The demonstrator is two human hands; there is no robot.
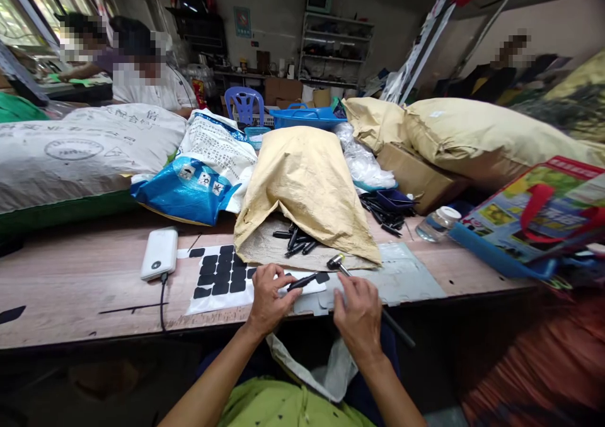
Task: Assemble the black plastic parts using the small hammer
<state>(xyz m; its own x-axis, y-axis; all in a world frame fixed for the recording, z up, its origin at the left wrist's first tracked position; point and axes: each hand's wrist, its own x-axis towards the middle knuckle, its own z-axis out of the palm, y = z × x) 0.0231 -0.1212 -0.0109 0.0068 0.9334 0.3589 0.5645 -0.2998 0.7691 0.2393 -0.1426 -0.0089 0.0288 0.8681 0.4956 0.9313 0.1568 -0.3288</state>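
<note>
My left hand pinches a slim black pen-like piece above the table's front edge. To its right, my right hand is closed round the handle of a small hammer, whose metal head rests near the mouth of a tan sack. Several black pieces lie inside the open mouth of that tan sack. Left of my hands, a white sheet carries rows of black rounded squares. A grey mat lies beneath the sack's right side.
A white power bank with a cable lies at the left. Blue-and-white and white sacks stand behind it. At the right are black parts, a jar and a blue tray. Other people sit further back.
</note>
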